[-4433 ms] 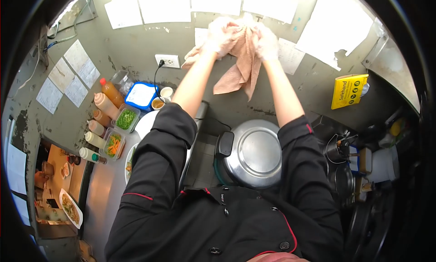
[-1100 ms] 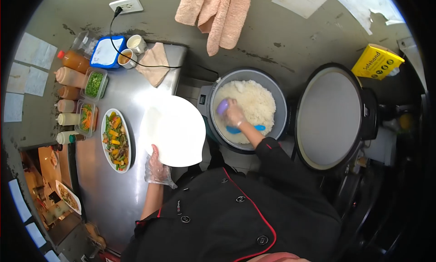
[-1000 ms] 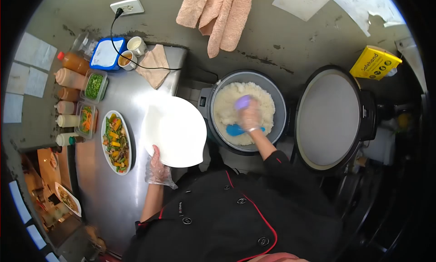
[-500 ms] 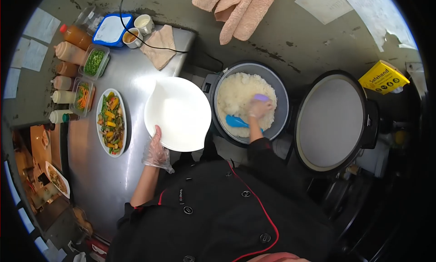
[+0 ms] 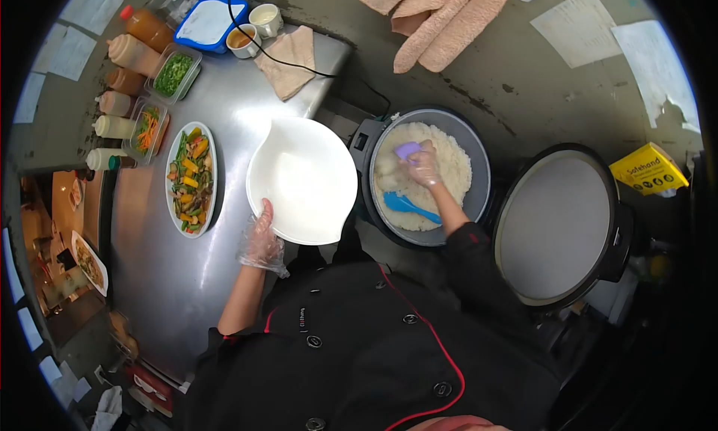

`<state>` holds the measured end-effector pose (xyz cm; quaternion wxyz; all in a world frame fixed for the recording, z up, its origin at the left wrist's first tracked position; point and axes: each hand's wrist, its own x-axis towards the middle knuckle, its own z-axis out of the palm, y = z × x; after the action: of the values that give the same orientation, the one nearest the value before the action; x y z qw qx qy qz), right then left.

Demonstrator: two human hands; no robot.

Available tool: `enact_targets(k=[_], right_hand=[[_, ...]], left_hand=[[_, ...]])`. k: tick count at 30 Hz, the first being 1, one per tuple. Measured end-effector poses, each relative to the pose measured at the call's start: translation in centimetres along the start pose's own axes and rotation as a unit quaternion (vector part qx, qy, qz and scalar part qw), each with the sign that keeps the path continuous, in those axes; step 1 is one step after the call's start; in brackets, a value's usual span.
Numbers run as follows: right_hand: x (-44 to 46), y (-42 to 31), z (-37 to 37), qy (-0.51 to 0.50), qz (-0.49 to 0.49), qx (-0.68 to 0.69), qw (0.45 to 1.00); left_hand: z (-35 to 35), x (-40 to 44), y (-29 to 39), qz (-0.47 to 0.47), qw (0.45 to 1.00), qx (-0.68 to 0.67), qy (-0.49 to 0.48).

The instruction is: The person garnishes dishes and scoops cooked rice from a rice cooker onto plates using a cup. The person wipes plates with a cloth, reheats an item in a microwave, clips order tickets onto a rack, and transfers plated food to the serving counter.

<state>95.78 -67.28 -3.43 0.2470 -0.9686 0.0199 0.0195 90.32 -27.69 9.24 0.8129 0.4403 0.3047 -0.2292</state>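
My left hand, in a clear plastic glove, grips the lower rim of a white bowl, thumb over the edge. The bowl's inside shows no food. Over the rice cooker, my gloved right hand is closed around a small purple cup; its mouth and contents cannot be made out. Beneath that hand lies cooked white rice. A blue rice paddle rests on the rice near the pot's front side.
An oval plate of stir-fried vegetables stands on the steel counter. Behind it are squeeze bottles, tubs of chopped greens and shredded carrot. The cooker's open lid and a yellow glove box are at right.
My right hand has lifted and shifted left across the rice with the purple cup, which now shows more fully. The whole view has turned slightly. My left hand keeps hold of the bowl.
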Motion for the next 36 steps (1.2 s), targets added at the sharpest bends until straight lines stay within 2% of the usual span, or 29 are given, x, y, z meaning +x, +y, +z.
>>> enact_targets(k=[3, 4, 6, 9, 10, 12, 14, 16, 19, 22, 23, 24, 26, 28, 31, 34, 36], right_hand=[[2.6, 3.4, -3.1, 0.041, 0.08, -0.192, 0.977], [3.8, 3.7, -2.4, 0.077, 0.144, -0.14, 0.977], [3.2, 2.5, 2.9, 0.115, 0.139, -0.137, 0.974], [0.1, 0.2, 3.1, 0.073, -0.033, -0.078, 0.994], [-1.2, 0.1, 1.2, 0.03, -0.088, -0.018, 0.996], [-1.9, 1.5, -1.9, 0.025, -0.127, 0.092, 0.987], [-1.8, 4.3, -2.6, 0.083, 0.067, 0.089, 0.99], [-2.7, 3.4, -0.8, 0.175, 0.011, -0.072, 0.982], [-2.5, 0.4, 3.6, 0.188, -0.003, -0.033, 0.982], [-2.9, 2.1, 7.9, 0.096, -0.003, 0.099, 0.99], [-2.4, 2.9, 7.9, 0.023, 0.048, 0.192, 0.98], [-2.5, 3.4, 7.2, -0.055, 0.103, 0.281, 0.953], [-2.2, 2.8, 5.5, -0.16, 0.144, 0.392, 0.895], [-1.3, 1.5, 2.6, -0.221, 0.118, 0.439, 0.863], [-0.3, 4.0, 3.0, -0.358, 0.15, 0.463, 0.797], [-1.2, 5.1, 3.4, -0.393, 0.107, 0.578, 0.707], [-1.9, 5.6, 1.7, -0.383, 0.13, 0.622, 0.671]], left_hand=[[0.6, -0.9, 0.3, 0.01, 0.999, 0.023, -0.031], [0.6, -0.9, 0.0, 0.0, 0.999, 0.02, -0.035], [0.2, -0.7, -0.5, -0.021, 0.999, 0.017, -0.042], [0.4, 0.2, -1.5, -0.005, 1.0, -0.003, -0.026], [0.7, 0.1, -1.2, -0.019, 1.0, -0.008, -0.018], [1.4, 0.1, -0.9, -0.002, 1.0, -0.008, -0.007], [1.5, -0.3, -0.7, 0.003, 1.0, -0.003, -0.007], [1.3, -0.7, 0.0, -0.002, 1.0, 0.01, -0.023], [1.7, -1.4, 0.5, 0.009, 1.0, 0.021, -0.003], [1.8, -1.4, 0.2, 0.009, 0.999, 0.018, 0.034], [1.6, -1.0, 0.0, 0.011, 0.999, 0.017, 0.032], [1.2, -0.9, -0.5, 0.009, 0.999, 0.018, 0.032], [1.4, -0.9, -0.3, 0.006, 0.999, 0.045, 0.017], [2.6, -1.4, 0.4, 0.004, 0.996, 0.09, -0.009], [2.9, -0.3, 0.1, 0.007, 0.994, 0.107, -0.027], [3.5, 0.4, 0.6, 0.016, 0.992, 0.116, -0.039], [3.8, 1.4, 0.5, 0.004, 0.994, 0.106, -0.041]])
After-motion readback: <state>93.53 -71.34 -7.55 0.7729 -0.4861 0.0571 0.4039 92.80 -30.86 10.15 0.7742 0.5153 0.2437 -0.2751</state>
